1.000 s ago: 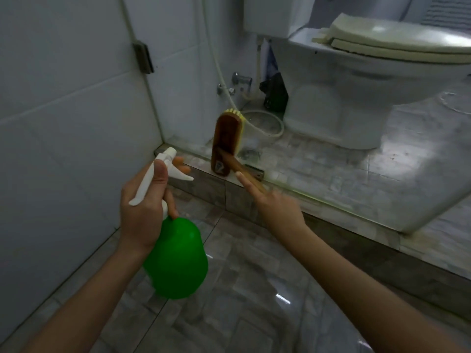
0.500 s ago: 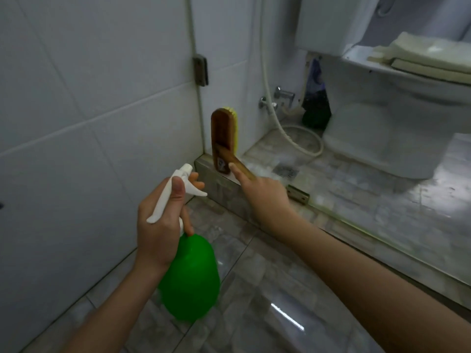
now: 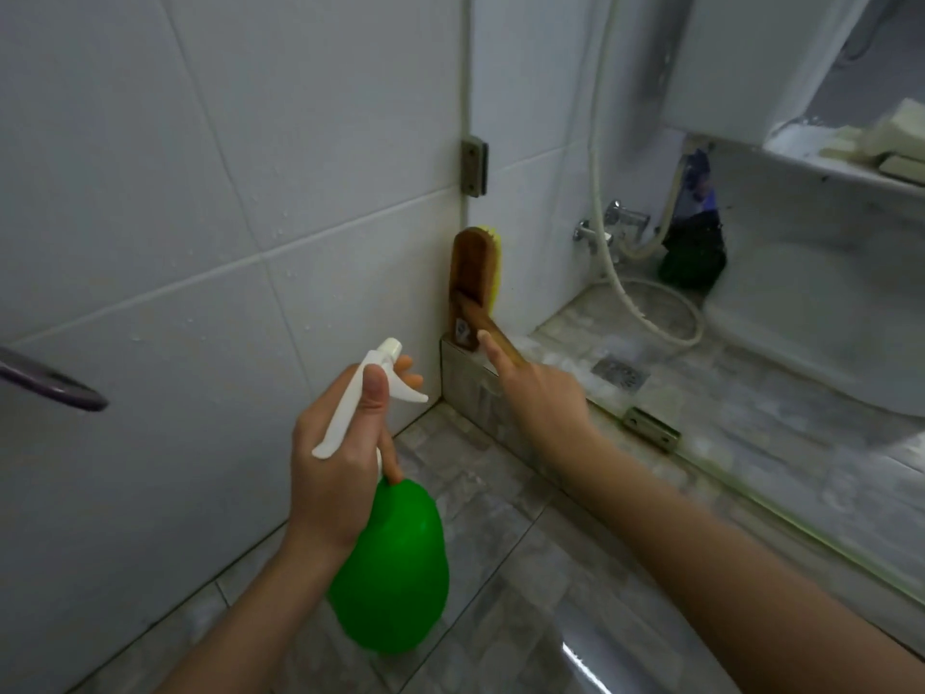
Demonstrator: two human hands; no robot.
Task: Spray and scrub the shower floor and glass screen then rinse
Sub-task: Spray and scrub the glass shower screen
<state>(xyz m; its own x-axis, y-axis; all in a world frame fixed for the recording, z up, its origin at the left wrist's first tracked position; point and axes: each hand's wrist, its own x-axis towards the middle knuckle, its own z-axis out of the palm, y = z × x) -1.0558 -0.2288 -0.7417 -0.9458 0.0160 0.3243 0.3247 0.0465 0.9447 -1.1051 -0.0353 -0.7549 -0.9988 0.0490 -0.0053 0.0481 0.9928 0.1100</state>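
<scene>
Right hand (image 3: 543, 398) grips brush (image 3: 473, 278) handle, forefinger laid along it, likely for pressure. Brush head upright, yellow bristles against glass screen (image 3: 525, 117) at its bottom wall-side corner. Left hand (image 3: 345, 458) wraps spray bottle (image 3: 390, 568) neck, nozzle towards screen, seemingly ready to spray.

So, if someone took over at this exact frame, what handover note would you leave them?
Left hand holds the green spray bottle by its trigger head, nozzle toward the corner.
Right hand grips the brush handle, index finger along it. The head is upright, yellow bristles facing the glass screen low by the wall, above the curb.
Done: cannot tell what has been sprayed; droplets show on the wall tile.
Left: scrub the screen and the shower floor, then rinse.
</scene>
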